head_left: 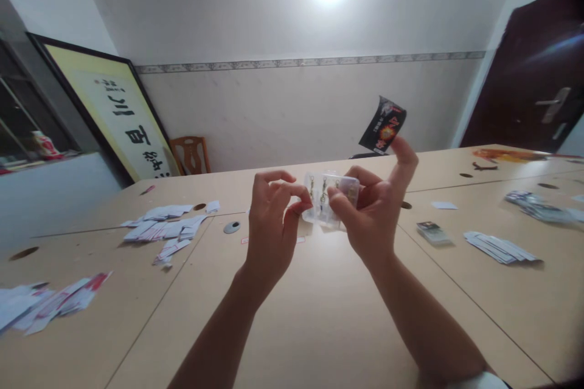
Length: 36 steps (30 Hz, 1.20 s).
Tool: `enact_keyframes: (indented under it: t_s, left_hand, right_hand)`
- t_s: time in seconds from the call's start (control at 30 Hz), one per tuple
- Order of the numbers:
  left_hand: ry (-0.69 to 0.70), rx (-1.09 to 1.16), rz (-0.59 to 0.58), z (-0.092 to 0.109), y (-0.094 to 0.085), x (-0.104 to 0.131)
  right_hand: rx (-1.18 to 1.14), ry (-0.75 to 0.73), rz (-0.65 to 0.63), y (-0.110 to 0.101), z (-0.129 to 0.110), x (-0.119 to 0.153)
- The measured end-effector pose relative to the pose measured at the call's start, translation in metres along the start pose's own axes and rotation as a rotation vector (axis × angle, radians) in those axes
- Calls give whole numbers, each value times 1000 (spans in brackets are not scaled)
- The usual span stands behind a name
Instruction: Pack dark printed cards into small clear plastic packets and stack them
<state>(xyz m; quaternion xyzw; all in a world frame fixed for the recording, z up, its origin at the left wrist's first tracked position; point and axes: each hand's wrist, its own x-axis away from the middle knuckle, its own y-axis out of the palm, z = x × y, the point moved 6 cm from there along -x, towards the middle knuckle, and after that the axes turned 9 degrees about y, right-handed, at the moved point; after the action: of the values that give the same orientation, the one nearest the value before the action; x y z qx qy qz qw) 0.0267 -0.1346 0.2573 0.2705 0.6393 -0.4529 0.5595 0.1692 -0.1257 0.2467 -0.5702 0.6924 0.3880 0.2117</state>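
Note:
A small clear plastic box [343, 189] with brassy metal pieces in its compartments is held up above the table. My right hand [376, 213] grips its right end, thumb across the front. The raised index finger of that hand touches the lower edge of a black printed card [384, 126], which tilts above the box. My left hand [276, 213] is closed in a pinch at the box's left edge. Whether a small piece is also between those fingertips cannot be made out.
On the table [319, 328], paper slips [159, 228] lie at left, with more slips [55, 307] nearer. At right are a small packed box [434, 233], a fanned stack of white cards [499, 248] and clear packs [541, 206]. A wooden chair [191, 155] stands behind.

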Motion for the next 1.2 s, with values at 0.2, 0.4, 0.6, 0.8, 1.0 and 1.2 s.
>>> enact_keyframes:
  t_s: [0.2,0.4,0.6,0.8,1.0,1.2]
  left_hand:
    - [40,-41,6,2,0,0]
    - [54,-70,4,3,0,0]
    - [62,-74,-2,3,0,2]
    - [81,-81,-5,2,0,2]
    - [73,-70,-7,2,0,2]
    - [62,-55,2,0,-3,2]
  right_hand:
    - [29,-41,24,1,-2,3]
    - [44,-39,36,1,-3,3]
    - [51,-76,44,1,-4,4]
    - [56,-84,49,1,-4,4]
    - [64,-89,57,1,-4,3]
    - [91,-105,82,-5,-5,0]
